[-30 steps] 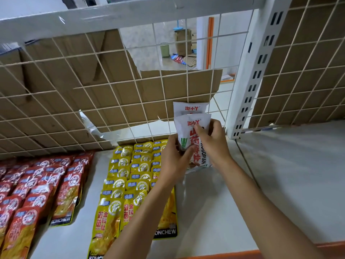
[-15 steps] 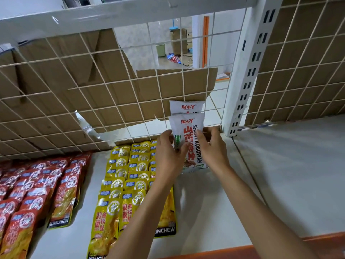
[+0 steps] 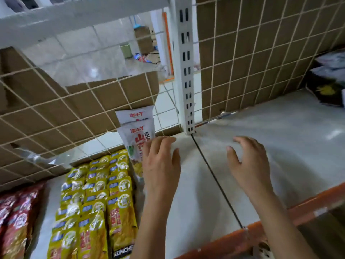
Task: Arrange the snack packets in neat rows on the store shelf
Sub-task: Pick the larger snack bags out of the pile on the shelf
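Hands off the stock at this moment, both hovering over the shelf [image 3: 194, 202] with nothing in them. The left hand [image 3: 161, 165] hangs with fingers straight and relaxed, right at the edge of the front white packet [image 3: 137, 139]; whether it touches the wrapper, the view does not settle. The right hand [image 3: 249, 163] floats well apart over bare shelf, fingers spread and loosely curved, gripping nothing.

Step in hand, by the look of it: starting a white row just right of the yellow packets [image 3: 97, 193]. The front white packet leans back on the rear white packet [image 3: 134, 115], which leans on the wire mesh [image 3: 74, 113] at the back of the shelf, near the upright post [image 3: 186, 71]. Early days for this row.

Next move, most likely: fetch more white packets, none lying within reach in view, and set each in front, overlapped and square to the pair. These pouches look light and ready to slump sideways, so a steadying touch would help.

The tally: two white packets. Yellow packets in three columns, about six or seven deep, overlapped too tightly for a firm count. Red packets [image 3: 15, 217], at least two columns, cut off at the left of the view. Dark boxes [image 3: 328, 85] far right, two perhaps.
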